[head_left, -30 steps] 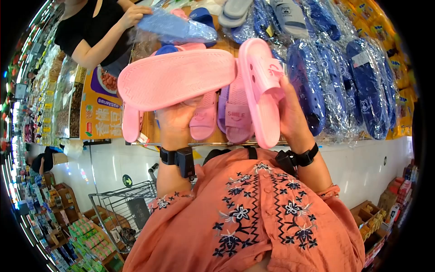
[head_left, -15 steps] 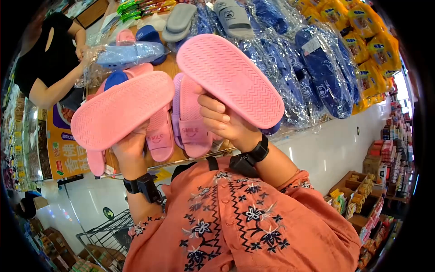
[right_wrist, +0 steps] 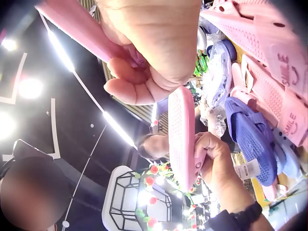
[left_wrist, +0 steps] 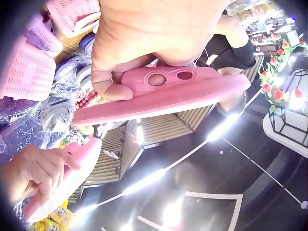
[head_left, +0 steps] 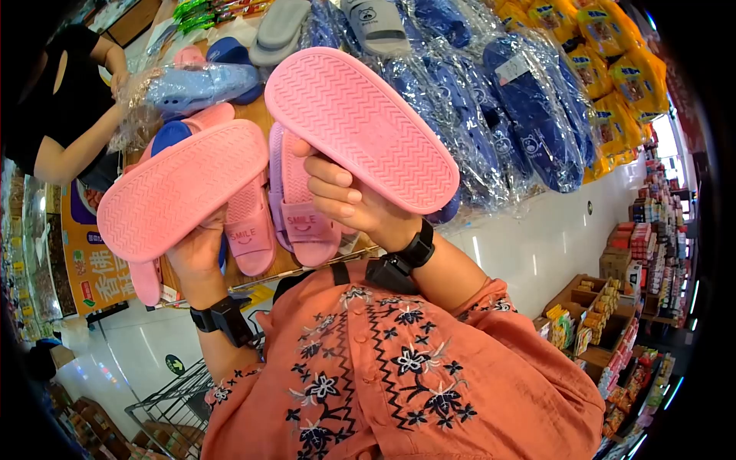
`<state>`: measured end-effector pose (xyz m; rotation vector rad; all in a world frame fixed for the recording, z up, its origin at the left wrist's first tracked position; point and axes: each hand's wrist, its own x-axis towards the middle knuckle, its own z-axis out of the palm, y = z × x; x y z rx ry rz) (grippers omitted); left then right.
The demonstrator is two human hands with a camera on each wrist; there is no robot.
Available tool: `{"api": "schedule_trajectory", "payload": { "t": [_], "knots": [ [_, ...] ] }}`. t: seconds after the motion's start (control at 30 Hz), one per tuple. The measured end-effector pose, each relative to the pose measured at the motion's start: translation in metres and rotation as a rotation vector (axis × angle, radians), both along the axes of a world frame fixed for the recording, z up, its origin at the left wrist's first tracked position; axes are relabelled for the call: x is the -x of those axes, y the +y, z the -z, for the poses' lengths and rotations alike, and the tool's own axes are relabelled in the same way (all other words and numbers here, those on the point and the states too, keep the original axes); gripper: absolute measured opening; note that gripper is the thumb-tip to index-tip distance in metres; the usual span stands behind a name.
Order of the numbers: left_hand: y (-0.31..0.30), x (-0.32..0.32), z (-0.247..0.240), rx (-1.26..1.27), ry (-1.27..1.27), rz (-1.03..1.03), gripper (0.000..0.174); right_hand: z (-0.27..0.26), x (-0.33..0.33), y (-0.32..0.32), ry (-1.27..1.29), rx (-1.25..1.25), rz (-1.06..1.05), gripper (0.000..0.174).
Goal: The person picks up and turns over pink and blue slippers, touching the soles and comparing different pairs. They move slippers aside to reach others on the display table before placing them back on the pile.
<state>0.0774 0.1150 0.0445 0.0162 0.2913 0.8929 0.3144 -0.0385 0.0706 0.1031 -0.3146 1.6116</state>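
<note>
My left hand (head_left: 198,247) grips a pink slipper (head_left: 184,188), its zigzag-patterned sole turned toward my head. In the left wrist view the fingers curl around the strap, which has round holes. Higher up, my right hand (head_left: 354,196) holds another pink slipper (head_left: 364,126), also sole toward me, with several fingers showing along its lower left side. The two slippers are side by side, slightly apart. Below and between them, pink slippers marked SMILE (head_left: 310,230) lie on the wooden table (head_left: 264,119).
Plastic-wrapped blue slippers (head_left: 537,115) cover the table's right side, with yellow packages (head_left: 613,84) beyond. Grey slippers (head_left: 280,32) lie at the back. Another person (head_left: 69,107) in black handles a bagged light-blue slipper (head_left: 199,88) at left. A wire cart (head_left: 172,406) stands below.
My right hand has turned its slipper from side-on to sole toward me. The left slipper has tilted, its right end higher. The head view has swung right, shifting the scene leftward.
</note>
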Motion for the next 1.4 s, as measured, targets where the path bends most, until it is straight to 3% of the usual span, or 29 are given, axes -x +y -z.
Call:
{"api": "schedule_trajectory", "payload": {
  "t": [0.43, 0.53, 0.63, 0.73, 0.8, 1.0, 1.13, 1.2, 1.27, 1.4],
  "knots": [
    [0.001, -0.008, -0.004, -0.004, -0.028, -0.045, 0.054, 0.009, -0.003, 0.002, -0.014, 0.002, -0.007, 0.049],
    [0.005, -0.005, 0.002, -0.104, -0.067, 0.030, 0.060, 0.005, -0.002, -0.002, -0.014, 0.068, 0.001, 0.049],
    [0.024, 0.011, 0.033, -0.090, -0.493, 0.329, 0.057, 0.008, -0.004, -0.002, -0.006, 0.099, -0.013, 0.046],
    [0.002, -0.002, 0.003, -0.087, -0.293, 0.061, 0.065, 0.008, -0.002, -0.002, -0.044, 0.124, -0.002, 0.050],
    [-0.004, -0.010, -0.008, -0.091, -0.238, 0.002, 0.063, 0.006, -0.003, 0.000, -0.087, 0.111, -0.003, 0.057],
    [-0.007, -0.003, -0.010, -0.225, -0.102, 0.049, 0.058, 0.011, -0.003, -0.002, -0.084, 0.140, 0.001, 0.060],
    [-0.001, 0.004, -0.002, -0.425, 0.071, 0.091, 0.057, 0.009, -0.004, -0.001, -0.101, 0.135, -0.020, 0.047],
    [-0.013, 0.001, -0.013, -1.058, 0.578, -0.144, 0.057, 0.009, -0.005, -0.003, -0.123, 0.154, -0.014, 0.047],
    [-0.016, 0.005, -0.009, -1.385, 0.878, -0.245, 0.058, 0.015, -0.006, -0.004, -0.150, 0.135, -0.016, 0.057],
    [-0.012, 0.017, 0.006, -1.564, 1.124, -0.208, 0.055, 0.023, -0.005, -0.003, -0.170, 0.091, -0.017, 0.062]
  ]
}}
